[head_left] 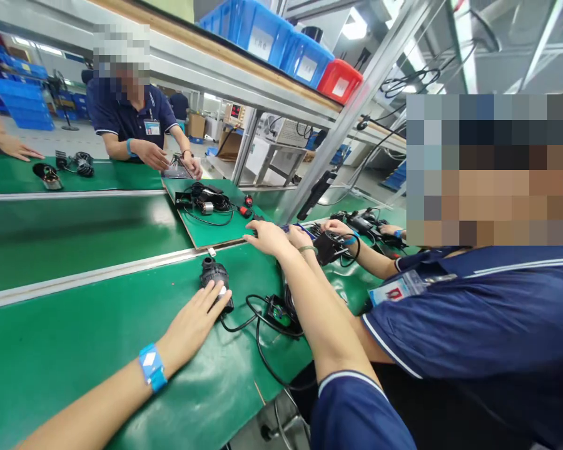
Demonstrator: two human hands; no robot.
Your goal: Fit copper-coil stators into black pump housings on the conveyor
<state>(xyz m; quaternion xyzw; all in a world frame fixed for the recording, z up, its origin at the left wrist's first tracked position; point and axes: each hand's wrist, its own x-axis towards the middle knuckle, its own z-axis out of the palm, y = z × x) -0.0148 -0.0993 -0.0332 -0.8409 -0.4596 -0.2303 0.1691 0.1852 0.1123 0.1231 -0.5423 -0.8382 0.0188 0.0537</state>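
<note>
My left hand (pixel 199 312), with a blue strap on its wrist, lies over a small black pump (pixel 214 273) on the green bench. Its fingers are stretched out and rest flat on the pump's lower part. A black cord runs from the pump to the right. My right hand (pixel 269 239) reaches forward at the near right corner of a raised green board (pixel 216 234). Its thumb and fingers are apart, and I see nothing held between them. Coiled black cord and a dark part with a green face (pixel 281 314) lie below my right forearm.
A co-worker's hand (pixel 301 237) is close beside mine, near a dark block (pixel 327 248). On the board lie cables (pixel 213 197) and red-tipped pieces (pixel 244 211). Across the bench another person (pixel 131 115) handles parts. A metal post (pixel 328 128) and shelf with blue bins (pixel 263 40) stand ahead.
</note>
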